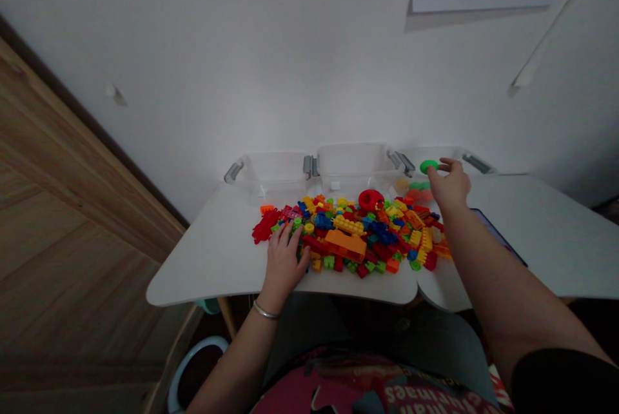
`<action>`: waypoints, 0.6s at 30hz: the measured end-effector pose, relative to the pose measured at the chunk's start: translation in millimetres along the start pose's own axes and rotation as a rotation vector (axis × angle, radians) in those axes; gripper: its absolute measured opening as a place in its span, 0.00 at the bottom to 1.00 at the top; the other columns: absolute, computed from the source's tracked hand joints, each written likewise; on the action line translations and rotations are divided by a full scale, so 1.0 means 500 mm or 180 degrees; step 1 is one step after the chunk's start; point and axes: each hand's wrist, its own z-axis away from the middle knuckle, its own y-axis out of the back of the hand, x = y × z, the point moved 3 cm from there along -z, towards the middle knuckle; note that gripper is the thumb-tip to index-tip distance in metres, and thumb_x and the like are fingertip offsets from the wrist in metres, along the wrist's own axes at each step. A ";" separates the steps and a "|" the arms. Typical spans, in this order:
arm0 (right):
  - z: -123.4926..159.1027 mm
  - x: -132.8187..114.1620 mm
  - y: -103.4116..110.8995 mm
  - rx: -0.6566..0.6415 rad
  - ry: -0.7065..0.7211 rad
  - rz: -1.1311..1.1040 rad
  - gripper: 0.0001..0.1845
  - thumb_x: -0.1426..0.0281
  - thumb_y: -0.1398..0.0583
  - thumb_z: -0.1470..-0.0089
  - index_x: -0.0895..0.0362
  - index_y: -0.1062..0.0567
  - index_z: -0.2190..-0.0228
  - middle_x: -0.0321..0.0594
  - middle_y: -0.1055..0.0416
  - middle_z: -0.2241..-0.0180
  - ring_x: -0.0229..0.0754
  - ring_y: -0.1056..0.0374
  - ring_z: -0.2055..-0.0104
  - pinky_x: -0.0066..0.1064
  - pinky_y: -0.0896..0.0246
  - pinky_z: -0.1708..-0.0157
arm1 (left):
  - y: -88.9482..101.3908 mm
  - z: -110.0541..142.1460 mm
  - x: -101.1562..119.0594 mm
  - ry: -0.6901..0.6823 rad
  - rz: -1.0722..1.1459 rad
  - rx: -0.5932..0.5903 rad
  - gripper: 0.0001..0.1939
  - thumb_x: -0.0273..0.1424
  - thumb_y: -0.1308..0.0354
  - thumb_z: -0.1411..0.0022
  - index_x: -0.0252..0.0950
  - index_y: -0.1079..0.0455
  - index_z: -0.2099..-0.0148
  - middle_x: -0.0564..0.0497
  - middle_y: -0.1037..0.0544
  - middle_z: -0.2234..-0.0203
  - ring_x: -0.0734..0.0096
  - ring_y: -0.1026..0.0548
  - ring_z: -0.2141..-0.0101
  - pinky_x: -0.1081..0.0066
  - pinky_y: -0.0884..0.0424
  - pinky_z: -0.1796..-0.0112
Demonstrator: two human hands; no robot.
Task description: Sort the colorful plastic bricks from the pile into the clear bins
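My right hand (pixel 451 186) pinches a round green toy piece (pixel 427 166) between thumb and fingers, above the right clear plastic bin (pixel 435 155). Some orange, green and red pieces (pixel 418 195) show through that bin's front wall. My left hand (pixel 283 259), a silver bangle at its wrist, rests with fingers spread at the left side of a heap of plastic building bricks (pixel 348 226). Its fingertips touch or hover over small bricks there; I cannot tell which. An orange arch-like block (pixel 345 245) and a red ring-shaped piece (pixel 371 199) lie on the heap.
Two more clear bins, left (pixel 275 166) and middle (pixel 353 157), stand along the wall with grey latches. A dark-edged tablet or phone (pixel 500 236) lies beside my right forearm on the white table (pixel 207 266). A wooden door (pixel 72 220) is at the left.
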 end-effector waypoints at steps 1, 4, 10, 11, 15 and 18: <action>0.000 0.002 -0.004 -0.0117 -0.0037 0.0148 0.24 0.60 0.43 0.50 0.58 0.28 0.52 0.45 0.24 0.61 0.51 0.31 0.56 0.47 0.43 0.49 | 0.000 0.000 0.000 0.0004 -0.0001 0.0002 0.24 0.34 0.48 0.36 0.34 0.35 0.39 0.39 0.34 0.40 0.49 0.40 0.40 0.46 0.40 0.41; 0.003 -0.001 -0.010 -0.0348 0.0092 0.0594 0.23 0.62 0.43 0.50 0.59 0.25 0.54 0.47 0.24 0.63 0.52 0.32 0.54 0.46 0.46 0.46 | 0.000 0.001 0.000 0.0014 -0.0016 0.0007 0.24 0.35 0.47 0.36 0.34 0.35 0.39 0.39 0.34 0.40 0.49 0.40 0.40 0.46 0.39 0.41; 0.013 -0.012 -0.006 -0.0514 0.0328 0.1171 0.22 0.62 0.48 0.45 0.60 0.20 0.60 0.53 0.24 0.65 0.54 0.33 0.55 0.47 0.47 0.49 | 0.003 0.000 0.002 0.0027 -0.0059 -0.0027 0.24 0.35 0.48 0.36 0.33 0.36 0.39 0.40 0.35 0.40 0.49 0.40 0.40 0.48 0.40 0.41; 0.014 -0.011 -0.006 -0.0535 0.0346 0.1202 0.22 0.62 0.48 0.45 0.60 0.20 0.59 0.54 0.24 0.64 0.54 0.33 0.55 0.47 0.47 0.49 | 0.003 0.000 0.002 0.0032 -0.0061 -0.0031 0.24 0.35 0.48 0.36 0.33 0.36 0.39 0.40 0.35 0.40 0.49 0.40 0.40 0.48 0.40 0.41; 0.011 -0.004 -0.008 -0.0588 0.0370 0.1183 0.22 0.61 0.48 0.45 0.60 0.20 0.60 0.52 0.25 0.64 0.54 0.34 0.54 0.47 0.47 0.48 | 0.002 0.000 0.002 0.0031 -0.0037 -0.0036 0.24 0.34 0.48 0.36 0.33 0.36 0.39 0.39 0.35 0.39 0.49 0.41 0.39 0.47 0.40 0.41; 0.010 -0.015 0.002 -0.0456 0.0476 0.0787 0.20 0.62 0.46 0.48 0.59 0.21 0.60 0.50 0.25 0.65 0.54 0.34 0.54 0.48 0.47 0.47 | 0.002 0.001 0.001 0.0035 -0.0003 -0.0019 0.24 0.34 0.48 0.36 0.35 0.36 0.39 0.40 0.35 0.39 0.49 0.41 0.39 0.46 0.39 0.41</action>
